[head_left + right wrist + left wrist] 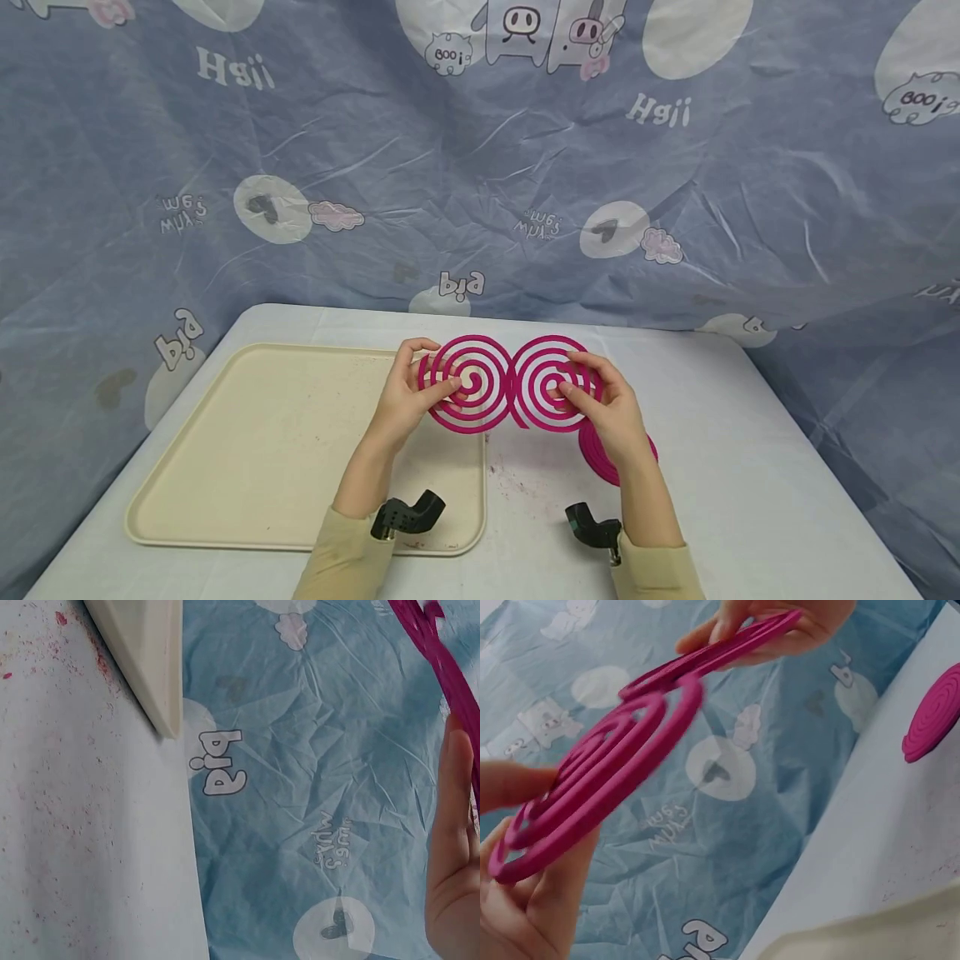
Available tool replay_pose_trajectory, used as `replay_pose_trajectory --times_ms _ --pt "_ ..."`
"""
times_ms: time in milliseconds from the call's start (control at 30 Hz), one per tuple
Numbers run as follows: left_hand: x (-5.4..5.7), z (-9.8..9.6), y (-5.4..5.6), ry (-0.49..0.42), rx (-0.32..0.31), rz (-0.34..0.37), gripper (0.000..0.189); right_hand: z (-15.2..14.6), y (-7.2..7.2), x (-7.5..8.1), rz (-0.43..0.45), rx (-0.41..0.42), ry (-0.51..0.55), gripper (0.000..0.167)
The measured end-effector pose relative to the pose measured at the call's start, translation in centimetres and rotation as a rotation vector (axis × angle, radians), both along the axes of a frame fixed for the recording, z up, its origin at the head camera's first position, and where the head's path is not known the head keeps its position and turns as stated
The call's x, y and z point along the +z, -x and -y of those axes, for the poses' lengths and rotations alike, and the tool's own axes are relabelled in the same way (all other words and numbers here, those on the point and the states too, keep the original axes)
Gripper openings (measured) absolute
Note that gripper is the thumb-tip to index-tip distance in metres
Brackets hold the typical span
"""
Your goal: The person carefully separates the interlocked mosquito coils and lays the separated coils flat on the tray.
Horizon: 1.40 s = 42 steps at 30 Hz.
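Two magenta mosquito coils are held up side by side in the head view. My left hand pinches the left coil, thumb near its centre. The right coil is pinched by my right hand, its thumb also near the middle. Their outer rings meet or overlap between the hands; whether they are linked there I cannot tell. In the left wrist view the left coil is tilted and its turns are spread apart. Only an edge of the right coil shows in the right wrist view.
A tightly wound magenta coil lies on the white table, partly behind my right forearm. To the left is a cream tray reaching under my left hand. Reddish crumbs are scattered beside it. A printed blue cloth hangs behind.
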<state>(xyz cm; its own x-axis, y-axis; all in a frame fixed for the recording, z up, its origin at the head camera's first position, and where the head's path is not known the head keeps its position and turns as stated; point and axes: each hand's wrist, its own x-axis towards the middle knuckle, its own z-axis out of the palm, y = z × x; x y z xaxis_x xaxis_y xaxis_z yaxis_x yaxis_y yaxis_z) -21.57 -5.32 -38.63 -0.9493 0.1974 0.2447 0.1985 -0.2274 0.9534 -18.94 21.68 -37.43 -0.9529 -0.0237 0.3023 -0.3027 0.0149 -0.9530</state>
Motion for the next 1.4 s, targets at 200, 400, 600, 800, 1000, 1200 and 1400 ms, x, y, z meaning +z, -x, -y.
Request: replay_pose_trajectory --times_ms 200,400,600,800,1000,1200,1400 --pt "0.1 0.6 0.1 0.112 -0.15 -0.023 0.054 0.1 0.1 -0.1 0.006 0.037 -0.026 0.045" --pt "0.2 0.2 0.1 0.061 0.015 -0.002 0.047 0.6 0.3 -0.1 0.025 -0.01 -0.013 0.049" --pt "0.4 0.1 0.2 -0.076 0.177 0.037 0.051 0.4 0.3 0.1 -0.005 -0.037 -0.002 0.039" --pt "0.6 0.3 0.2 -0.099 0.206 0.065 0.053 0.4 0.4 0.0 -0.015 -0.015 0.053 0.036" --pt "0.8 1.4 0.4 -0.119 0.231 0.095 0.051 0.8 0.6 0.0 0.02 -0.069 0.093 0.043" --pt "0.7 4.2 1.2 -0.053 0.246 0.076 0.052 1.6 0.9 -0.2 0.048 -0.115 0.139 0.042" --pt "-0.1 7.5 2.4 0.02 0.242 0.123 0.059 2.2 2.4 -2.5 -0.011 -0.073 0.151 0.031"
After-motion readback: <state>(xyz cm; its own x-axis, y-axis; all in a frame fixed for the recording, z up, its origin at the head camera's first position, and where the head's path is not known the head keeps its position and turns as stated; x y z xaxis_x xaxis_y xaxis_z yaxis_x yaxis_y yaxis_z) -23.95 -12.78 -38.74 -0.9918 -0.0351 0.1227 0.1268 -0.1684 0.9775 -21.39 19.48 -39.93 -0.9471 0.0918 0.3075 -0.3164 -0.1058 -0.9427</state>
